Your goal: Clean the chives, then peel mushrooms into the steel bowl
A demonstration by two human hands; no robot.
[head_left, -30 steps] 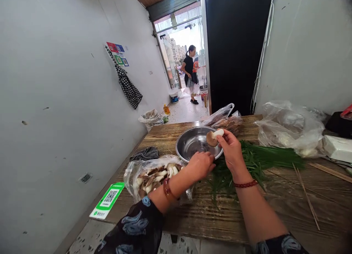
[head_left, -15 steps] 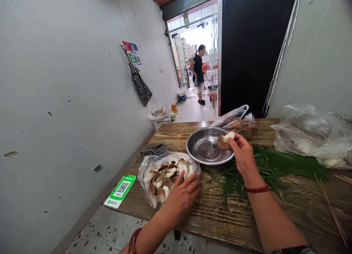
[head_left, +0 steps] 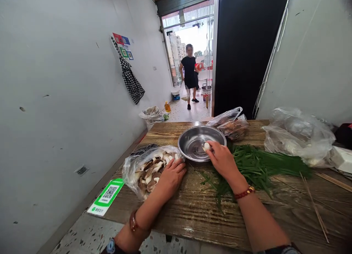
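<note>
In my right hand (head_left: 223,161) is a mushroom (head_left: 206,147), pinched over the near rim of a steel basin (head_left: 189,155). Its pale stem end shows; part of it is hidden by my fingers. Left of the basin stands a clear plastic bag (head_left: 131,172) of mushrooms (head_left: 154,169) with brown caps and white stems. My left hand (head_left: 172,176) lies across the bag's right side, fingers stretched out over the plastic and its thumb side near the mushrooms.
Long green leaves (head_left: 255,162) spread right of the basin. Behind it sits a plastic bag with brown contents (head_left: 233,127); more clear bags (head_left: 299,133) lie far right. Thin sticks (head_left: 315,206) and a green QR card (head_left: 106,196) are on the wooden table (head_left: 203,217). A person (head_left: 189,70) stands near the doorway.
My right hand has brought the mushroom left and down over the basin. My left hand stays on the bag. The person in the doorway has turned toward me, and the view has shifted slightly.
</note>
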